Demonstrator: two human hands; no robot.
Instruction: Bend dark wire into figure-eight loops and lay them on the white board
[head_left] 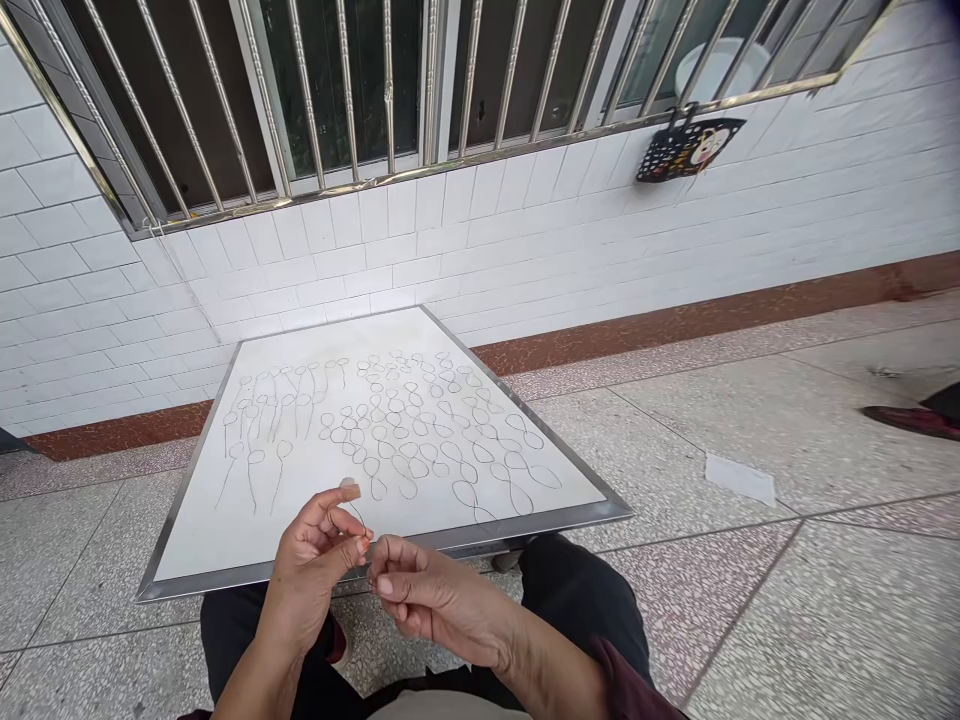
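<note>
My left hand (pixel 309 562) is closed in a pinch on a thin dark wire (pixel 358 514), whose curved part shows between the raised forefinger and the thumb. Close beside it, my right hand (pixel 442 598) has thumb and forefinger pressed together at the wire's other end, mostly hidden by the fingers. Both hands are over the near edge of a white board (pixel 202 540) with a grey metal frame. On the board's left lie several wires with one loop and a straight tail (pixel 282 452). Many figure-eight wire loops (pixel 465 493) cover its middle and right.
Behind the board stands a white tiled wall (pixel 360 235) with a barred window (pixel 386 90). A dotted black bag (pixel 686 150) hangs from the bars. On the speckled floor (pixel 675 590) lies a white paper piece (pixel 740 479). Another person's shoe (pixel 911 421) shows at right.
</note>
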